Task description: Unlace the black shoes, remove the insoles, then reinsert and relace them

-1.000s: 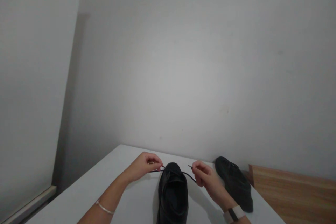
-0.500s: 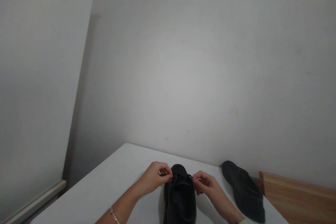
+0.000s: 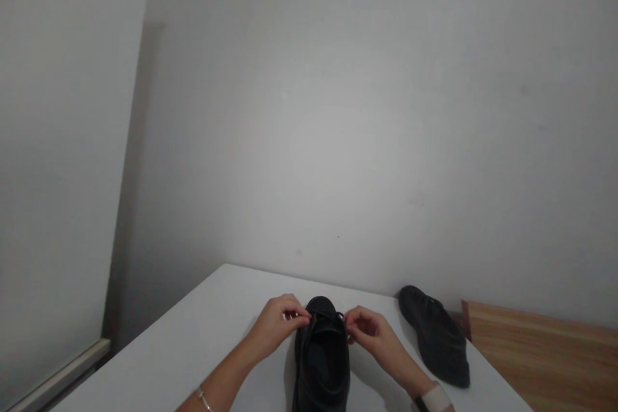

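A black lace-up shoe point(image 3: 322, 360) stands upright on a white table, toe toward the wall and its opening facing me. My left hand point(image 3: 282, 322) pinches at the left side of the lacing, thumb and forefinger closed on a dark shoelace. On the opposite side, my right hand point(image 3: 369, 329) has its fingertips pressed together on the shoelace point(image 3: 340, 315) near the eyelets. The lace is thin and black on black, so its exact course is hard to make out.
Another black shoe point(image 3: 434, 335) rests on the white table point(image 3: 226, 309) at the right, close to the wall point(image 3: 328, 141). A wooden board point(image 3: 541, 354) stands beyond the table's right edge. A pale panel point(image 3: 62, 141) rises at the left.
The view has shifted slightly, so everything sits a little further left and higher. Both hands keep their pinch at the lacing, with the right fingers slightly more closed around it.
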Demonstrator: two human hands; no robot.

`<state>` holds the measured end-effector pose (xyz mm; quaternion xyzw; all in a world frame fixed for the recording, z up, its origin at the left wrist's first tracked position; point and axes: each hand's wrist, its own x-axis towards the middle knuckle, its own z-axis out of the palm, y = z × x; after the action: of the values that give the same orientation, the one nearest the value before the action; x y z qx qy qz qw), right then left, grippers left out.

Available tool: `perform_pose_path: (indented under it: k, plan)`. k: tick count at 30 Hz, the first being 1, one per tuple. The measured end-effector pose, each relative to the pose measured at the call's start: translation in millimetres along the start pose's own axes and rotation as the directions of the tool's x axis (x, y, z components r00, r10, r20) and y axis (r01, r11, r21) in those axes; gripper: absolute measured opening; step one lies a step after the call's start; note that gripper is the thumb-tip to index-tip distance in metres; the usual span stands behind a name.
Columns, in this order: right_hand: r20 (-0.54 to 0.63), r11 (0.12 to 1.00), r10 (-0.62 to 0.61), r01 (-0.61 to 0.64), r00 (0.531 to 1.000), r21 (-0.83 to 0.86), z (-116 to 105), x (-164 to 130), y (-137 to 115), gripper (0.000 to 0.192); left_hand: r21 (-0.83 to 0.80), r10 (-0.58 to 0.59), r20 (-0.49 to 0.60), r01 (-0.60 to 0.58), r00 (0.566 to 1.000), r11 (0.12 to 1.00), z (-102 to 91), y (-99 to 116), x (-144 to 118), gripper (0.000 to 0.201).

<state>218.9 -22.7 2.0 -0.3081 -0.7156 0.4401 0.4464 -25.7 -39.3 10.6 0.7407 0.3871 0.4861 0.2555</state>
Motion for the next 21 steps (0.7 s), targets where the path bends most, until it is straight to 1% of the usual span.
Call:
perform_pose_path:
  k: [2, 4, 9, 14, 18, 21]
  plan:
    - [-0.012, 1.0, -0.008, 0.008, 1.0, -0.015, 0.2, -0.4, -1.1, 0.03, 0.027, 0.024, -0.01, -0.023, 1.0, 0.999, -0.6, 1.0, -0.5, 0.018]
    - [-0.019, 0.999, -0.014, 0.014, 1.0, -0.029, 0.5, -0.7, -2.0, 0.03, 0.042, 0.021, -0.015, -0.021, 1.0, 0.999, -0.6, 1.6, -0.8, 0.018]
    - [-0.021, 0.997, -0.042, 0.04, 0.999, -0.065, 0.0, -2.4, -7.3, 0.025, 0.014, 0.023, 0.005, -0.023, 1.0, 1.0, 1.4, 0.2, -0.9, 0.018]
    - [-0.018, 0.993, -0.073, 0.071, 0.997, -0.099, -3.1, -4.5, -13.1, 0.021, 0.025, 0.006, 0.021, -0.007, 1.0, 1.0, 2.2, 1.6, -0.9, 0.018]
    - [-0.018, 0.983, -0.096, 0.092, 0.995, -0.158, -4.0, -5.8, -12.1, 0.017, 0.035, -0.009, 0.022, 0.009, 1.0, 0.999, 2.3, 2.4, -1.0, 0.019]
    - [-0.04, 0.983, -0.083, 0.075, 0.996, -0.167, -2.2, -5.6, -8.8, 0.016, 0.05, -0.007, 0.032, 0.006, 0.999, 0.999, 3.0, 1.3, -0.8, 0.019]
